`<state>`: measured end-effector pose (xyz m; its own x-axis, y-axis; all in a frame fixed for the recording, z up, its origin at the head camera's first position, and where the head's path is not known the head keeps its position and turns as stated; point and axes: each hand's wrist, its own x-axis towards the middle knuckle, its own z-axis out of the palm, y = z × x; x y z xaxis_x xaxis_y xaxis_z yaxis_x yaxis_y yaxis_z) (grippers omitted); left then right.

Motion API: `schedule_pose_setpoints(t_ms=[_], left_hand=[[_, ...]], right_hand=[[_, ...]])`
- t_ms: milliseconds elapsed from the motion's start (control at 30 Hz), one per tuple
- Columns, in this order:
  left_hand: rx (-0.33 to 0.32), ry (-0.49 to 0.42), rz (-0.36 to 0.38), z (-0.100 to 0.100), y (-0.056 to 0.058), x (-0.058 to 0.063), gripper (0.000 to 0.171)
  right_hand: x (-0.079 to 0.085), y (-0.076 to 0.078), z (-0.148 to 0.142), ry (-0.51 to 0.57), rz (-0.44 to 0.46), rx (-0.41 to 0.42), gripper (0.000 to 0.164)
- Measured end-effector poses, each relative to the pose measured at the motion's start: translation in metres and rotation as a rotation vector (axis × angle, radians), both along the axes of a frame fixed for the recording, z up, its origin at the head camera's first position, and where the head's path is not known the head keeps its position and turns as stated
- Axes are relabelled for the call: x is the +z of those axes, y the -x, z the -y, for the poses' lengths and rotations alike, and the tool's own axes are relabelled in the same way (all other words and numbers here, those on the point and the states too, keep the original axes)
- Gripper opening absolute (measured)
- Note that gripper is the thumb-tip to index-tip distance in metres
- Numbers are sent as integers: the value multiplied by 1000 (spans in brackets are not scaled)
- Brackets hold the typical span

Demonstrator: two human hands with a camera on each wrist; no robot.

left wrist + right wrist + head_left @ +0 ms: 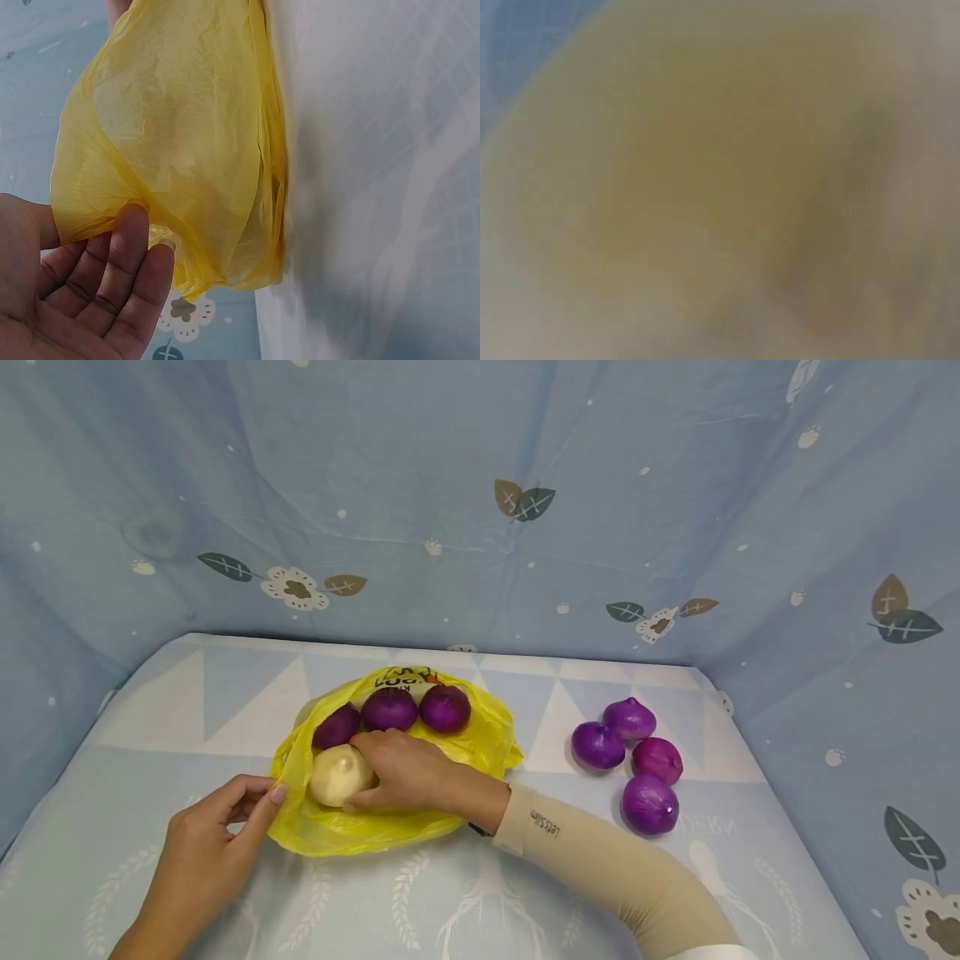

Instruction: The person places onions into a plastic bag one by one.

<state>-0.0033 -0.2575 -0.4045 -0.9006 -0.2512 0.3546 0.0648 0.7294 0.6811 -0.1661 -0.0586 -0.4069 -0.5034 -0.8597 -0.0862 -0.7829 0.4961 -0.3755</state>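
Observation:
A yellow plastic bag [480, 735] lies on the table with its mouth spread wide. My left hand [213, 839] pinches the bag's left rim between thumb and fingers; in the left wrist view, thin yellow film runs into the fingers [131, 240] of that hand. Inside the bag, my right hand [408, 772] grips a pale, cream-coloured onion [341, 775] from its right side. Behind that onion sit purple onions: one at the left [337, 727], one in the middle [388, 708] and one at the right [446, 708]. Blurred yellow fills most of the right wrist view.
Several more purple onions [597, 745] are grouped on the table [570, 893] to the right of the bag, near the right forearm in its beige sleeve [600, 860]. A blue patterned cloth [420, 510] hangs behind the table and along its sides.

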Motion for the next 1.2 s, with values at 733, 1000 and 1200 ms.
schedule_pose_setpoints(t_ms=[733,1000,1200], left_hand=[[-8,0,-31,-1,2,4,7],[1,7,-15,-1,1,3,5],[6,10,-4,0,0,2,5]], right_hand=[[51,-12,-77,10,76,-90,83],[71,-28,-127,95,63,-141,81],[76,-44,-169,143,12,-231,77]])
